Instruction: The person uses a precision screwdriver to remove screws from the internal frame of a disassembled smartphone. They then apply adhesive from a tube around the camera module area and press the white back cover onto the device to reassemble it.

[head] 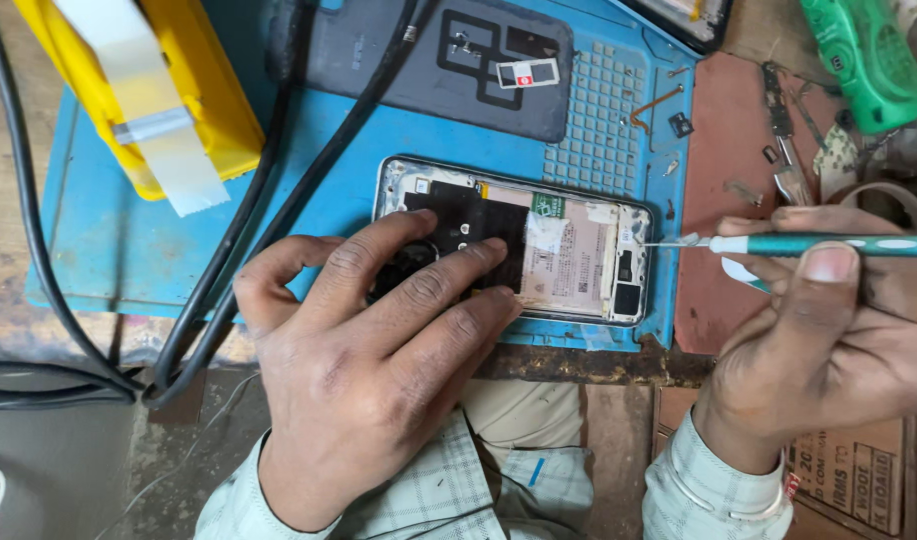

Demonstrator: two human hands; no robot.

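Your left hand [379,350] lies flat with its fingers spread out, pressing down on the opened phone with its back cover off [569,250]. The phone sits in the middle of the flat blue rubber work mat [109,240]. Your right hand [829,340] is closed tight around a thin teal screwdriver with white dots [829,244]. Its metal tip touches the right end of the phone. Far from you on the mat lies the dark grey phone back cover [419,70]. Two thick black cables [269,210] run across the mat on the left. A yellow plastic box with white tape on it [169,90] sits at the far left. A green plastic tool [864,55] rests at the far right.
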